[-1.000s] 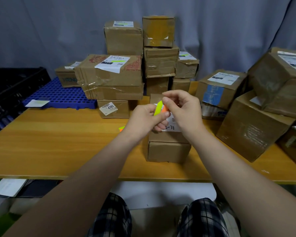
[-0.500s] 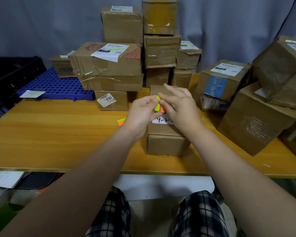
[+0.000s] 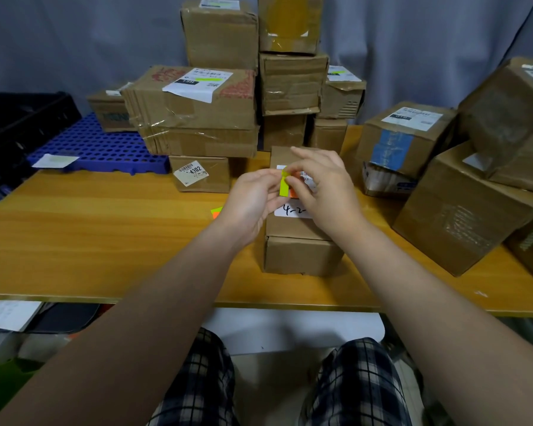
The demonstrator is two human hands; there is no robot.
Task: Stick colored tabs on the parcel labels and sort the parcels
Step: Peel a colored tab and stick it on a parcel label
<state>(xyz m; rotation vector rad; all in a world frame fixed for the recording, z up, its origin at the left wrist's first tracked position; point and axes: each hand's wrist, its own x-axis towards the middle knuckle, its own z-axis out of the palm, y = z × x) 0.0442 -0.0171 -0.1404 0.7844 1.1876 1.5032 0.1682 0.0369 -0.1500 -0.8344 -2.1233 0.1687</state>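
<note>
My left hand [image 3: 253,198] grips a small pad of tabs [image 3: 292,194], and my right hand [image 3: 323,186] pinches the upper end of the yellow-green tab [image 3: 284,186] on its front, with orange showing just behind. Both hands hang just over the label [image 3: 293,212] of the small parcel [image 3: 302,256], which stands on the worktop [image 3: 105,235] in front of me.

The risk, I think, lies in the peel. If I pull too fast, the thin tab may curl and stick to itself or to my fingertip, or two may come away together. Laid crooked, it could cover the barcode or the handwritten number. The parcel looks light, so a hard press near its edge might shove it towards the stacked parcels [image 3: 293,84] behind, which look none too steady.
</note>
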